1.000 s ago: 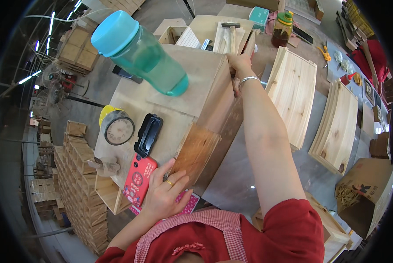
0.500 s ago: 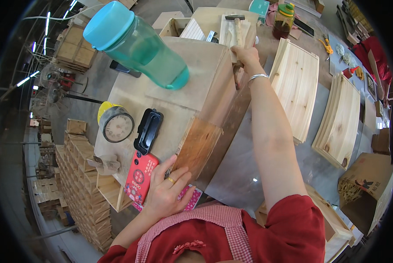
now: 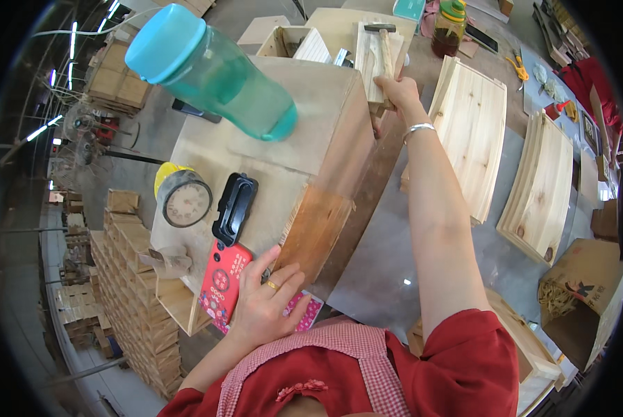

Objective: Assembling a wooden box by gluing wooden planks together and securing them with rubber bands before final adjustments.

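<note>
My right hand (image 3: 399, 94), a silver bangle at its wrist, reaches to the far side of the work surface. Its fingers are closed round the lower end of a hammer's wooden handle (image 3: 386, 54); the dark hammer head (image 3: 380, 28) points away from me. Beneath the hammer are pale wooden pieces (image 3: 368, 59). My left hand (image 3: 266, 299) lies near me with its fingers stretched, a gold ring on one. Its fingertips touch the near edge of a reddish-brown wooden block (image 3: 315, 233). Beside that hand lies a red patterned phone case (image 3: 222, 281).
A tall teal bottle (image 3: 231, 94) stands on the raised surface, with a black open case (image 3: 235, 208) and tape roll (image 3: 186, 199) closer in. Stacked boards (image 3: 468, 132) and more boards (image 3: 540, 187) lie right. A cardboard box (image 3: 582, 278) is at lower right; a jar (image 3: 448, 31) stands behind.
My right hand and the hammer appear slightly farther right, along with the pieces under them. The view has shifted a little; my left hand stays in place.
</note>
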### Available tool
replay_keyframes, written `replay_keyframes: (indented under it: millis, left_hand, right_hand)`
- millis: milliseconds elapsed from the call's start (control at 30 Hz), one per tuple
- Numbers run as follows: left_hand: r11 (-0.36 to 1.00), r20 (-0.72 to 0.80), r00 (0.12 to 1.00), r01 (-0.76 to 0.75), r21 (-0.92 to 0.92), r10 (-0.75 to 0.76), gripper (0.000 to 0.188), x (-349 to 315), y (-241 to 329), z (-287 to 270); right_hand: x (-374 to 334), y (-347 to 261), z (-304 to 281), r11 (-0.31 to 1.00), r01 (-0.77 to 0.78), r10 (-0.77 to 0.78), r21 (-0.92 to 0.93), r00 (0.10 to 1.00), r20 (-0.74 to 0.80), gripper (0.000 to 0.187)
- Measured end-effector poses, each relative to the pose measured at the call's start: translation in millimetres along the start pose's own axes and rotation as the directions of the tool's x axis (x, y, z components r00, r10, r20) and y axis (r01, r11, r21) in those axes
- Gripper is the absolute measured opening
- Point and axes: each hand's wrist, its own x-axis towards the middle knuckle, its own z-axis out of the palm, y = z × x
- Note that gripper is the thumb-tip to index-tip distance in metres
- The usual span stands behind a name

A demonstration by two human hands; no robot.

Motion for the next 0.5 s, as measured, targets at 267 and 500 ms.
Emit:
replay_keyframes:
  millis: [267, 500]
  left_hand:
    - [1.0, -0.014, 1.0, 0.001, -0.005, -0.001, 0.033, 2, -1, -4]
    - [1.0, -0.001, 1.0, 0.0, 0.012, 0.0, 0.033, 2, 0, -2]
  right_hand:
    - [-34, -30, -15, 0.941, 0.097, -0.106, -0.323, 0.994, -0.01, 0.062]
    - [-63, -102, -2, 0.466, 0.686, -0.792, -0.559, 0.605, 0.082, 0.05]
